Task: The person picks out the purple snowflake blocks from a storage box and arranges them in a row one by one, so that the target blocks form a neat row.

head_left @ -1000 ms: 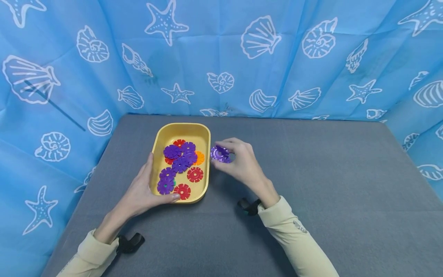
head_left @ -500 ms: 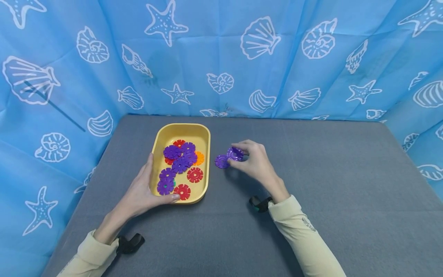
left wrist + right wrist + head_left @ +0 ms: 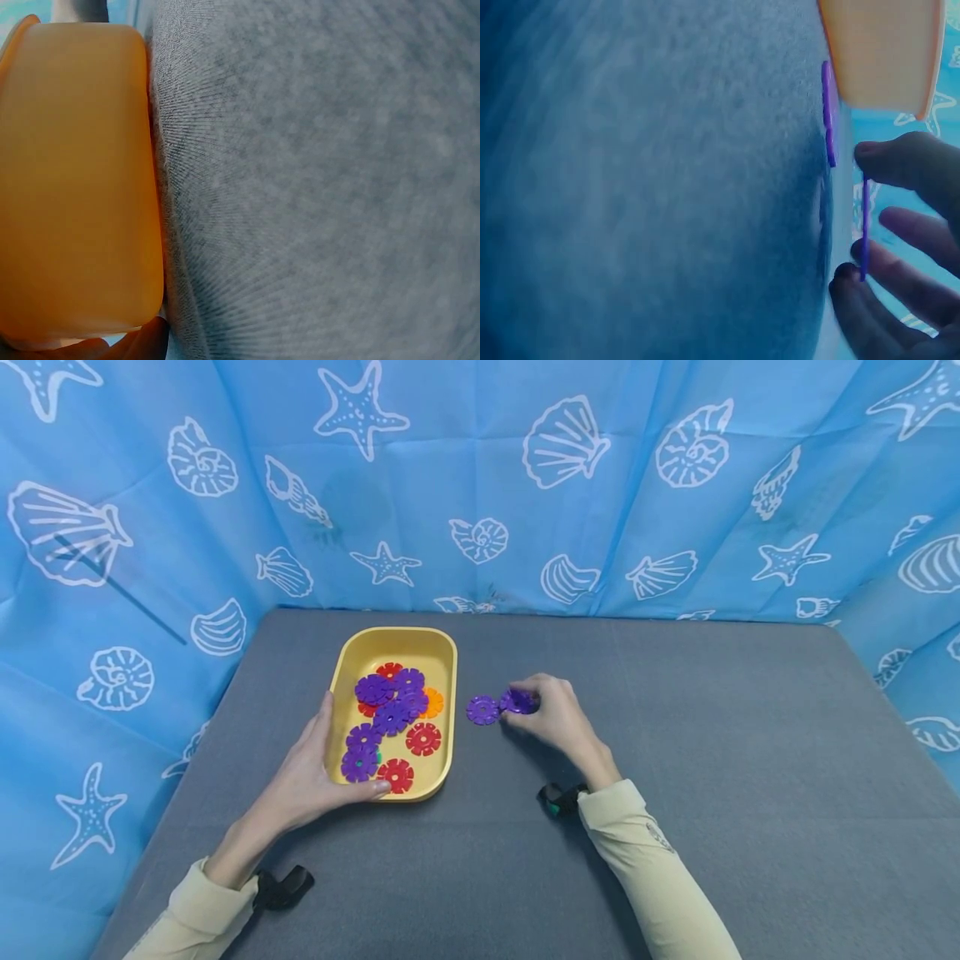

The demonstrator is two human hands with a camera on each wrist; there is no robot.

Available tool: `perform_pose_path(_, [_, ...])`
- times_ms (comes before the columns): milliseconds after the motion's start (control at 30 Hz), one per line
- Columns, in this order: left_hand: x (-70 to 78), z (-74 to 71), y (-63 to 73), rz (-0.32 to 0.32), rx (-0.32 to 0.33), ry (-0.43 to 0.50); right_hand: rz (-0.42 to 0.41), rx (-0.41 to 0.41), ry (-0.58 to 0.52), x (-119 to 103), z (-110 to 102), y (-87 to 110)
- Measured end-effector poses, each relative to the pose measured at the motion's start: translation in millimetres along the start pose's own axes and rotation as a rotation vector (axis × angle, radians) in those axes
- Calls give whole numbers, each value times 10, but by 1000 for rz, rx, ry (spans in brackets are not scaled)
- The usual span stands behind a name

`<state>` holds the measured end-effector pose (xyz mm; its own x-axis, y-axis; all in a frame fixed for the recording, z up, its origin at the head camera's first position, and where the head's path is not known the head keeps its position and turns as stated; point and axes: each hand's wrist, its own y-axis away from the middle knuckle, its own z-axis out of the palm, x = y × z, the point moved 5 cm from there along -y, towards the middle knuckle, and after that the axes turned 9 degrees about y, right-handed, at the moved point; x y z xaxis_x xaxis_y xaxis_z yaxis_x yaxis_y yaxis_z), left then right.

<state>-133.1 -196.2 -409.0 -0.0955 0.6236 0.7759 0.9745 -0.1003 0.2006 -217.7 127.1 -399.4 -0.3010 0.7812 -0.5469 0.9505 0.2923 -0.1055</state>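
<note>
A yellow plastic tray (image 3: 448, 752) stands on the left of the table, with purple, red and orange notched snowflake discs inside and a bit of green showing. My left hand (image 3: 311, 781) grips its front left corner, the thumb over the front rim and the fingers along the left side. Right of the tray, my right hand (image 3: 553, 717) pinches a purple snowflake disc (image 3: 865, 225) by its edges, thumb on one side and fingertips on the other, close over the table. Another purple snowflake disc (image 3: 482, 710) lies flat between the tray and that hand.
Grey cloth (image 3: 712, 760) covers the table. A blue curtain (image 3: 480, 485) with white shells and starfish hangs behind and at the sides. Each wrist wears a black strap mount, such as the left mount (image 3: 283, 887).
My right hand has moved right from the tray's edge and then lowered with its purple disc. A second purple disc came into full view on the table. The left hand stays put.
</note>
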Motion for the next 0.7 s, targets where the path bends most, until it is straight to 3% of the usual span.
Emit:
perform_pose_path(433, [-5, 7, -12, 1, 2, -11, 12, -65, 47, 9, 75, -24])
perform_pose_path(700, [8, -5, 3, 6, -3, -14, 114, -77, 61, 83, 83, 6])
